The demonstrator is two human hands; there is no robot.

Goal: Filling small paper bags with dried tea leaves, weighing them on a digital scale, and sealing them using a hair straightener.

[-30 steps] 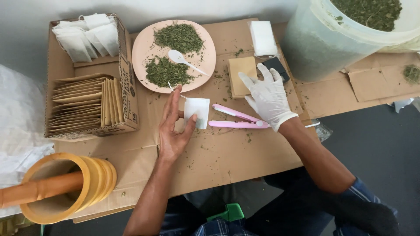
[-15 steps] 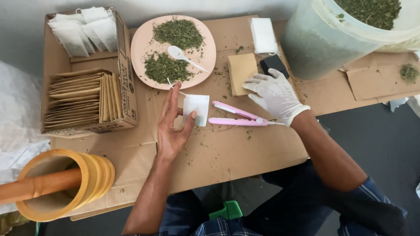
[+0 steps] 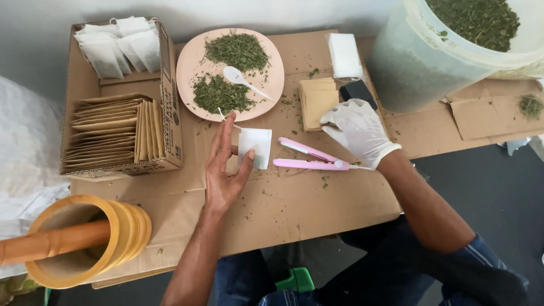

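My bare left hand (image 3: pixel 224 164) holds a small white tea bag (image 3: pixel 254 145) upright between thumb and fingers, above the cardboard-covered table (image 3: pixel 294 198). My right hand (image 3: pixel 358 129), in a white glove, pinches the near edge of a small stack of brown paper envelopes (image 3: pixel 315 100). A pink hair-straightener-style sealer (image 3: pixel 311 157) lies open on the cardboard between the two hands. A pink plate (image 3: pixel 195 59) behind the tea bag carries two heaps of dried green herb and a white plastic spoon (image 3: pixel 241 79).
A cardboard box (image 3: pixel 164 96) at left holds brown envelopes (image 3: pixel 110 129) and filled white bags (image 3: pixel 122 45). A wooden mortar with pestle (image 3: pixel 79 241) stands front left. A large translucent bucket (image 3: pixel 425 62) of dried herb stands at back right; a white pad (image 3: pixel 344 54) and a black block (image 3: pixel 357 90) lie beside it.
My right hand drew back from lying flat on the envelope stack and now curls its fingers on the stack's near edge. My left hand keeps holding the tea bag.
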